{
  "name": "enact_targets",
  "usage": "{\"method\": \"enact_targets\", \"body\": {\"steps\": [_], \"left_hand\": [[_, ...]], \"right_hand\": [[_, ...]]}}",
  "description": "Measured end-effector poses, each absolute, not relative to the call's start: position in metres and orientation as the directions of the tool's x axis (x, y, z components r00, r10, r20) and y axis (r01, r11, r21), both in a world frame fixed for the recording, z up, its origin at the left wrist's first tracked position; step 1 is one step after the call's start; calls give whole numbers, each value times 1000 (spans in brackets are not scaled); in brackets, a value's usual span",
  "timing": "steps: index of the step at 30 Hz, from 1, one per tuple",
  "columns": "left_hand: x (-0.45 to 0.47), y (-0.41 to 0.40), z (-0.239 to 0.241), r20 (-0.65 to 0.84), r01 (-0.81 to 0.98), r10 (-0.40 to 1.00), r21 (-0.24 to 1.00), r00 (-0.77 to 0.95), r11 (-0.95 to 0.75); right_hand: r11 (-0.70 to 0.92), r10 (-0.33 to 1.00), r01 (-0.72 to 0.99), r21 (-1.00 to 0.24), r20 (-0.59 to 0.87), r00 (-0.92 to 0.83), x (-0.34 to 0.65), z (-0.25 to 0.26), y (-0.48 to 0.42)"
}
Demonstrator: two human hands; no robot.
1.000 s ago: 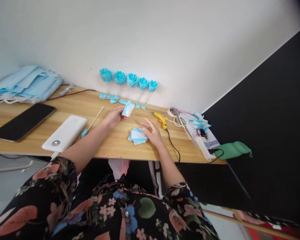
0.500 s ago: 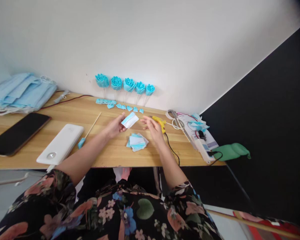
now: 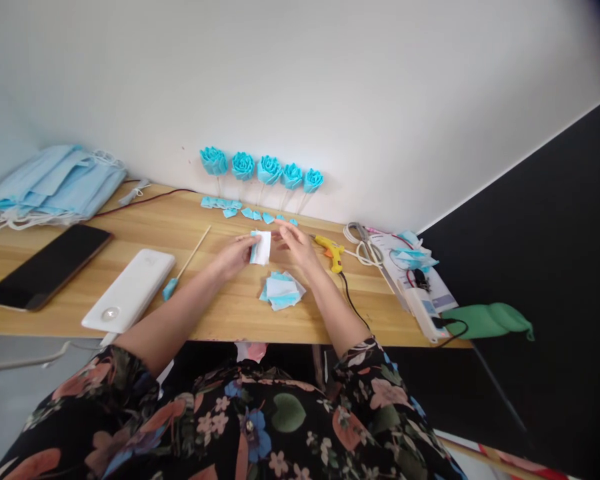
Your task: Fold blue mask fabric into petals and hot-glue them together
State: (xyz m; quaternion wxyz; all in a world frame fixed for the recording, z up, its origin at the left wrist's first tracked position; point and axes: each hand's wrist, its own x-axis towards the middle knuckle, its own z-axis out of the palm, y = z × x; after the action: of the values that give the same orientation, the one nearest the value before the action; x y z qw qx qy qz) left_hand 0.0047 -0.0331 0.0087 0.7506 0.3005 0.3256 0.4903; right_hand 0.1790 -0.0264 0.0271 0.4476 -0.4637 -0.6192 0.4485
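Between the thumb and fingers of my left hand (image 3: 237, 256) is a small piece of blue-and-white mask fabric (image 3: 263, 249), held upright above the table. My right hand (image 3: 296, 245) is just right of that piece, its fingers apart and pointing at the piece's edge; whether a fingertip touches it I cannot tell. Below both hands lies a loose pile of similar mask fabric pieces (image 3: 282, 291). A yellow glue gun (image 3: 333, 252) rests on the table beyond my right hand. Left of my left hand lies a thin stick with a blue bud (image 3: 170, 289) on its end.
Several blue fabric roses (image 3: 269, 171) on stems lean against the wall, with small folded blue petals (image 3: 221, 204) before them. Left are stacked face masks (image 3: 55, 183), a black phone (image 3: 47, 267) and a white power bank (image 3: 130, 290). Scissors (image 3: 363, 240) and a power strip (image 3: 423, 310) lie right.
The fabric piece in my left hand has turned from slanted to nearly upright. My right hand has come closer to its edge. The whole view has shifted slightly.
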Motion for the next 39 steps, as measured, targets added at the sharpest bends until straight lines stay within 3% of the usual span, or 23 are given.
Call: {"method": "enact_targets", "body": {"steps": [4, 9, 11, 13, 17, 22, 30, 34, 39], "left_hand": [[3, -29, 12, -261, -653, 951, 693, 166, 304], [2, -28, 12, -289, -707, 951, 651, 106, 277], [3, -28, 11, -280, -707, 954, 652, 110, 272], [4, -30, 10, -247, -709, 961, 655, 124, 260], [7, -35, 8, -131, -672, 973, 706, 188, 225], [11, -42, 6, -61, -517, 963, 834, 261, 193], [9, -41, 6, -81, -460, 948, 860, 308, 223], [6, -41, 5, -98, -373, 936, 899, 337, 229], [6, -40, 3, -104, -271, 964, 947, 244, 170]], "right_hand": [[330, 944, 298, -896, 314, -102, 183, 19, -27], [563, 813, 484, -671, 554, -177, 181, 10, -38], [575, 810, 489, -656, 543, -222, 181, 7, -41], [532, 845, 449, -718, 484, -227, 180, 4, -42], [297, 947, 203, -933, 260, -191, 176, 0, -41], [144, 958, -9, -990, 142, -249, 172, -5, -39], [226, 961, 53, -973, 213, -175, 178, -2, -41], [291, 950, 165, -942, 264, -169, 182, 3, -42], [331, 943, 277, -902, 304, -134, 183, 6, -44]]}}
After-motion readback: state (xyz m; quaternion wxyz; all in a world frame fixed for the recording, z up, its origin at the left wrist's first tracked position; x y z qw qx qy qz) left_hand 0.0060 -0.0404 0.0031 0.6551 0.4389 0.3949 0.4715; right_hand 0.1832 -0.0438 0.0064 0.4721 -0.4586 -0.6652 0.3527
